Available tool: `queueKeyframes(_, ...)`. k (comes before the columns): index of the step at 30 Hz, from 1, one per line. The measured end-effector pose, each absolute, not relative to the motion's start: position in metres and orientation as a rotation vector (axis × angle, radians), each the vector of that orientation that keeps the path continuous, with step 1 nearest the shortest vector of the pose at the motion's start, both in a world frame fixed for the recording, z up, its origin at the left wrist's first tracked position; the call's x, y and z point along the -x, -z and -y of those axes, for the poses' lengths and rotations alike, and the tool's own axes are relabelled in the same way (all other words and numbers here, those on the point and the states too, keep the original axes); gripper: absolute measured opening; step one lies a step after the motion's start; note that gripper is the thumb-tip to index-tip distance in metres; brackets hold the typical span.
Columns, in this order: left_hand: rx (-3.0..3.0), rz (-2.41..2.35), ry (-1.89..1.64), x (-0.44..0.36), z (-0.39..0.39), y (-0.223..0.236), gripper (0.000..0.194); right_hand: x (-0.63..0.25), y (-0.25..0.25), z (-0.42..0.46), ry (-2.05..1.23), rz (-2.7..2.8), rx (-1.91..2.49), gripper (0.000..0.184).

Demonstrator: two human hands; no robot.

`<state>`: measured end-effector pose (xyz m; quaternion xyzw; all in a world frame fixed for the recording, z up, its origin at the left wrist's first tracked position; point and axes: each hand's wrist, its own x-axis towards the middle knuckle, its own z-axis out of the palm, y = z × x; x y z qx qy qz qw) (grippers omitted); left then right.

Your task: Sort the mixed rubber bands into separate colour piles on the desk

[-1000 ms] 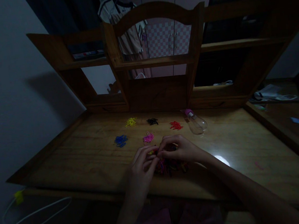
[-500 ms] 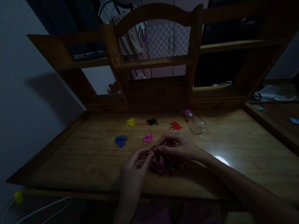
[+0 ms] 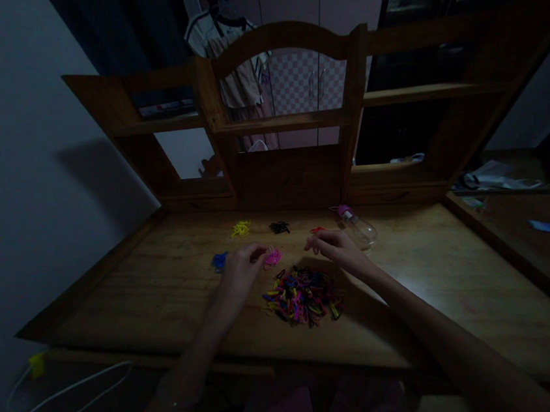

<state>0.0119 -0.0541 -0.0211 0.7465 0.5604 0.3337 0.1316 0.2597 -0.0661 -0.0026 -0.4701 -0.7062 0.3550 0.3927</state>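
Note:
A mixed heap of small coloured rubber bands (image 3: 304, 296) lies on the table in front of me. Over the left side of the small pink pile (image 3: 273, 257), my left hand (image 3: 242, 265) has its thumb and fingers closed in a pinch; whatever sits in it is too small to make out. My right hand (image 3: 337, 250) hovers beyond the heap's right side, fingertips drawn together, just before the red pile (image 3: 317, 230), which it partly hides. Its pinch is too dark to show what it holds. The blue pile (image 3: 220, 261) is partly behind my left hand.
Yellow (image 3: 240, 228) and black (image 3: 280, 227) piles lie farther back. A clear bulb-shaped bottle (image 3: 362, 228) with a purple cap lies at right, close to my right hand. A wooden shelf unit (image 3: 286, 123) rises along the table's back. A white cable (image 3: 79, 397) hangs at left.
My hands were together over the mixed heap and have drawn apart. The left moved forward to the pink pile, the right forward and right towards the red one, uncovering the heap.

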Motion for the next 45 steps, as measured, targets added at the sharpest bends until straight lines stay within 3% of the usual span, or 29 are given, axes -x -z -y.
queueKeyframes(10, -2.19, -1.593, -1.103, 0.008, 0.073, 0.027, 0.021, -0.27, -0.01, 0.068, -0.998, 1.887, 1.095, 0.036)
queueKeyframes(19, -2.154, -1.493, -1.066, 0.005, 0.149, 0.034, 0.018, -0.295, -0.021, 0.072, -1.559, 2.329, 1.028, 0.042)
queueKeyframes(33, -1.936, -1.465, -1.216, -0.021, 0.171, 0.038, 0.014, -0.277, -0.003, 0.075, -1.305, 2.426, 1.036, 0.024)
queueKeyframes(45, -1.989, -1.286, -1.174, -0.033, 0.163, 0.029, 0.016, -0.276, 0.003, 0.068, -1.317, 2.241, 1.079, 0.032)
